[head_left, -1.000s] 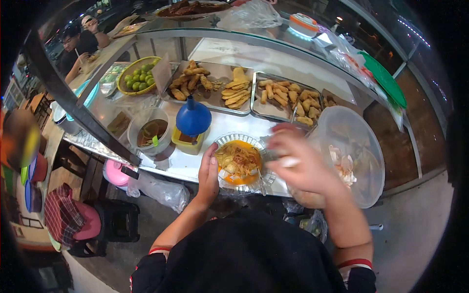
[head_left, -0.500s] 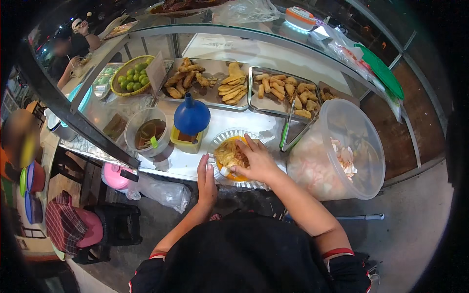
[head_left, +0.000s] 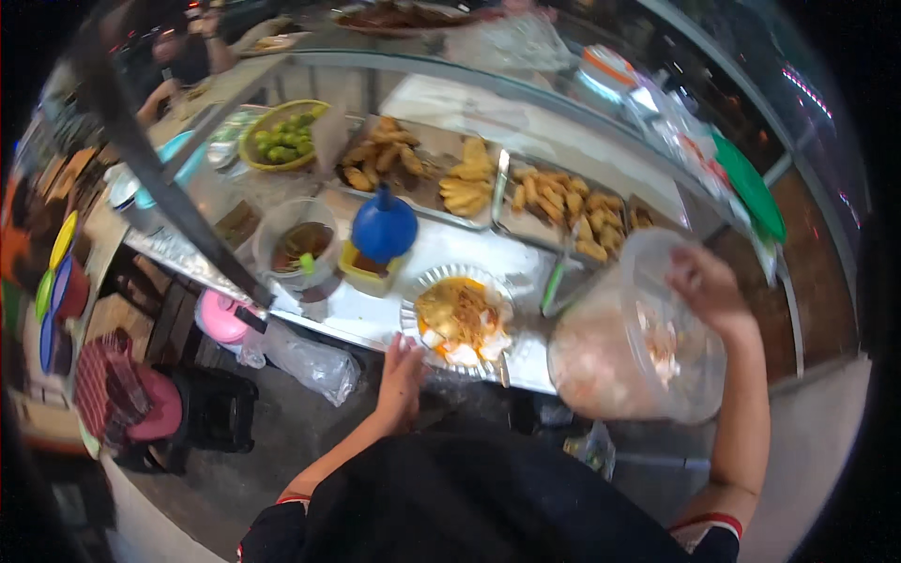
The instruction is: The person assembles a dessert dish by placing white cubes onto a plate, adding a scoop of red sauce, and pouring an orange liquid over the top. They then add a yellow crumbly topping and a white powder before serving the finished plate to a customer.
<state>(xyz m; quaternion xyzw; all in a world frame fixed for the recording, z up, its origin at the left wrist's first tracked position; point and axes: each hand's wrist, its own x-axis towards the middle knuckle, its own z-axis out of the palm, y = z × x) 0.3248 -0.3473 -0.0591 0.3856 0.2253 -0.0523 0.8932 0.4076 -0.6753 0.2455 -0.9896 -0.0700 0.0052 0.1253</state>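
Observation:
A fluted clear plate (head_left: 413,310) sits on the white counter, bearing food (head_left: 460,310) in orange sauce, with brown shreds on top and white pieces along its near side. My left hand (head_left: 402,380) is beside the plate's near left rim, fingers apart and holding nothing; whether a fingertip touches the rim I cannot tell. Over the mouth of a large translucent tub (head_left: 591,357) is my right hand (head_left: 709,289), its fingers smeared by motion. Pale crackers lie inside the tub, which leans with its mouth toward the right. A utensil handle (head_left: 504,371) sticks out from the plate's near right edge.
Behind the plate stand a blue funnel (head_left: 384,230) on a yellow container, a tub of brown liquid (head_left: 302,249) and trays of fried food (head_left: 544,202). Green-handled tongs (head_left: 554,286) lie between plate and tub. A glass case frame (head_left: 169,206) rises at left; another person (head_left: 183,56) sits beyond.
My right hand has left the plate and swung right to the tub's mouth. White pieces now show along the plate's near side. My left hand stays close to the rim. The view has shifted slightly.

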